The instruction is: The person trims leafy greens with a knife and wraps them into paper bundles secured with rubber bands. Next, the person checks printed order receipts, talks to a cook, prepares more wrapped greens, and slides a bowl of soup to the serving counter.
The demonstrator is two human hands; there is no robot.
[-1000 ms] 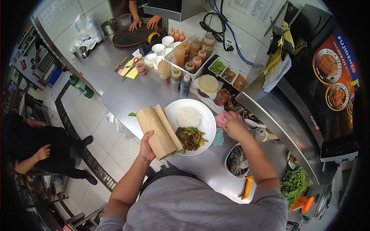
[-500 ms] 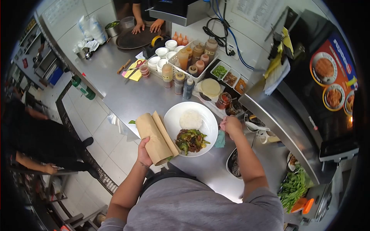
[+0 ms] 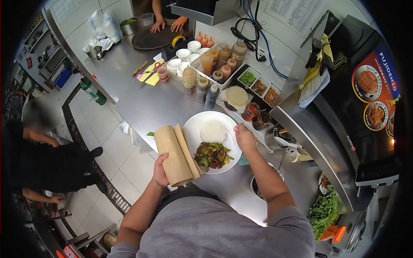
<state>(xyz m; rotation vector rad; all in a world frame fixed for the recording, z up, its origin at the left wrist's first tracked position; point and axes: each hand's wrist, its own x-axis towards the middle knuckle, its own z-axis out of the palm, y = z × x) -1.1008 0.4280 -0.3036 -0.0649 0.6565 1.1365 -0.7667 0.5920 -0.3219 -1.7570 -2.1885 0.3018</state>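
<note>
My left hand (image 3: 160, 170) is closed around a brown paper bundle (image 3: 171, 157), with green leaf tips showing at both ends. Beside the bundle, a white plate (image 3: 192, 134) on the steel counter carries a mound of rice (image 3: 213, 130) and a dark stir-fry with green vegetables (image 3: 212, 155). At the plate's right rim is my right hand (image 3: 245, 140), its fingers closed on a small pink cloth that is mostly hidden. Just below that wrist, part of a green cloth (image 3: 244, 161) shows on the counter.
Sauce bottles (image 3: 188, 81) and a white basket (image 3: 223, 84) stand behind the plate. To the right are jars (image 3: 250, 112), a microwave oven (image 3: 335, 99) and a bowl (image 3: 254, 189). A co-worker's hands (image 3: 165, 26) rest on a round dark tray (image 3: 150, 39); another person (image 3: 47, 150) stands left.
My right hand has moved left and slightly up to the plate's rim with the pink cloth. My left hand keeps its hold on the bundle. The person at left has shifted.
</note>
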